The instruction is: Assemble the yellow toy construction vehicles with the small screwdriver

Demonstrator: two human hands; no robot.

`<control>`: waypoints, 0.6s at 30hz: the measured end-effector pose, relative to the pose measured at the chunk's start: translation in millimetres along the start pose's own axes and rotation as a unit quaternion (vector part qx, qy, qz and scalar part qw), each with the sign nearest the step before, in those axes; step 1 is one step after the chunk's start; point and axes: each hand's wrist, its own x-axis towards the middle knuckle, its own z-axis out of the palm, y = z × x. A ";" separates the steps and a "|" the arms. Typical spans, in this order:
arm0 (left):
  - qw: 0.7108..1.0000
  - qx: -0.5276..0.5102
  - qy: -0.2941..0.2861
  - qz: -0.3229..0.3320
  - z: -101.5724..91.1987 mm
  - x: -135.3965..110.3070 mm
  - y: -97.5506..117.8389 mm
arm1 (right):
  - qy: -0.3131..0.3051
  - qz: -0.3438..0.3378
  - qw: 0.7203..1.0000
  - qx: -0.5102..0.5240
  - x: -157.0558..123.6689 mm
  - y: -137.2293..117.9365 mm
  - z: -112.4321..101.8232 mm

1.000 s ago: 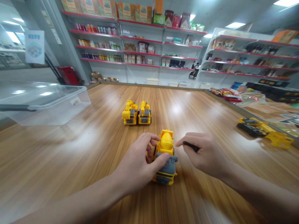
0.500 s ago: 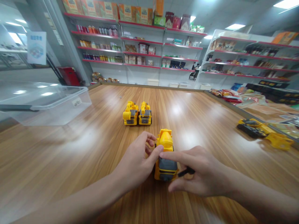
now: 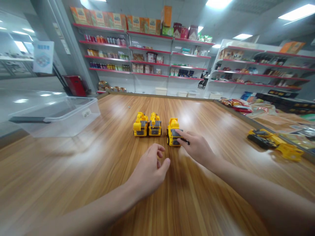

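A yellow toy cement mixer truck [image 3: 174, 124] with a grey windshield stands on the table, its front toward me. My right hand [image 3: 197, 146] grips its right side between thumb and fingers. A thin black piece [image 3: 185, 141] shows between those fingers; its kind I cannot make out. My left hand [image 3: 151, 165] hovers nearer to me with fingers loosely curled, thumb apart and nothing in it. Left of the mixer truck, two more yellow toy trucks, one [image 3: 140, 124] and another [image 3: 155, 124], stand side by side, also facing me.
A clear plastic bin [image 3: 71, 121] with a dark handle sits at the left. Toward the right edge lies a yellow toy vehicle with black tracks [image 3: 264, 140], close to packaged goods [image 3: 241, 106]. Stocked shelves [image 3: 150, 52] rise behind the wooden table [image 3: 118, 157].
The mixer truck has gone forward, away from me, with my right hand, and now stands nearly level with the two trucks. My left hand has let go of it.
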 end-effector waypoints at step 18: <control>0.998 0.043 -0.025 0.042 1.9 0.8 -6.4 | -0.057 0.068 0.992 -0.089 45.2 23.0 -3.4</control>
